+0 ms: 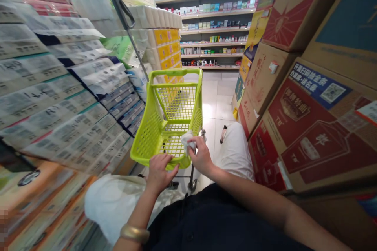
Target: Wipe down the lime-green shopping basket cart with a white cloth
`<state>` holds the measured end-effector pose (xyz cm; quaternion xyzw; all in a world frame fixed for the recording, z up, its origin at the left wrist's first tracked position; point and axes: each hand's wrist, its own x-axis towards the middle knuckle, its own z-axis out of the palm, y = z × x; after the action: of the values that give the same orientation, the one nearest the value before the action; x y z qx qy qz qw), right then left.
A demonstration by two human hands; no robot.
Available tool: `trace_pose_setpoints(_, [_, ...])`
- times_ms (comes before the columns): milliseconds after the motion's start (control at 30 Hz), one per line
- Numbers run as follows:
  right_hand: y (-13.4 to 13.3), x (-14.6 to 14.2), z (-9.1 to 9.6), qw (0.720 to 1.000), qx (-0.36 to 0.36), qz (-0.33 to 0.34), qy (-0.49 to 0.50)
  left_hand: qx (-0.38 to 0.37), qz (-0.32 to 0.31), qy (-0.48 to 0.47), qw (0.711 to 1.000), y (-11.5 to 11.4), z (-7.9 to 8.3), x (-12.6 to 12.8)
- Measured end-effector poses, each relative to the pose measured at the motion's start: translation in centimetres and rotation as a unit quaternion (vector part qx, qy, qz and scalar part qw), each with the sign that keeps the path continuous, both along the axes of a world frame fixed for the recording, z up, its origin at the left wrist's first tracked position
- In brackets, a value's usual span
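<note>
Our two hands at the near end of a green basket, a crumpled white wipe in the right

At far left we see orange-fronted packs (44,204), blurred, at the bottom, and above them tall stacks of pale wrapped packs (59,90). Next comes our left knee in white trousers (108,204). A slim pole (137,49) with a dark grip (123,12) slants down to the far left corner of the basket, in front of white and yellow packs (169,47).

A gold bangle (134,233) circles our left wrist. Our left hand (160,168) is loosely closed over the near rim, fingers bent across the top and thumb apart on our side. The green basket (147,137) stands between our knees, in the middle of the view, its walls and floor pierced like a grid.

At its near right corner lies the white wipe (186,141), bunched up against the rim; we cannot tell whether it is cloth or paper. Our right hand (201,153) pinches it, thumb and forefinger nearly together. A caster (192,185) shows below.

Beyond, we see shelves (218,30) of small goods, then a dark shoe (223,134) by our right leg, and at far right stacked cartons (318,133), one bearing a QR code (332,93)
</note>
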<state>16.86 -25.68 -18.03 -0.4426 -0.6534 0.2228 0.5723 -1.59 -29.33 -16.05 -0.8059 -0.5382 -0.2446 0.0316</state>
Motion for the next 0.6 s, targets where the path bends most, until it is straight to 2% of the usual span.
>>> trace_pose_setpoints(100, [-2.8,0.2,-1.1,0.998,0.033,0.05,-0.036,-0.005,-0.002,0.006,1.0,0.0,0.1,-0.1])
trace_pose_setpoints(167, [-2.5,0.6,-1.3,0.996,0.052,0.056,-0.051,-0.003,-0.004,0.006,1.0,0.0,0.1,-0.2])
trace_pose_setpoints(367, [5.3,1.6,0.5,0.996,0.049,-0.012,-0.079,0.029,-0.018,0.01,0.999,0.4,0.0,-0.2])
trace_pose_setpoints(433, [6.8,1.7,1.1,0.996,0.037,-0.029,-0.075,0.04,-0.024,0.011,0.999,0.6,-0.1,-0.2])
trace_pose_setpoints(500, [6.7,1.5,1.2,0.997,0.032,-0.036,-0.067,0.044,-0.027,0.013,0.999,0.8,-0.2,-0.2])
trace_pose_setpoints(600, [3.8,1.0,0.1,0.997,0.044,-0.021,-0.062,0.045,-0.027,0.017,0.999,0.8,-0.2,-0.3])
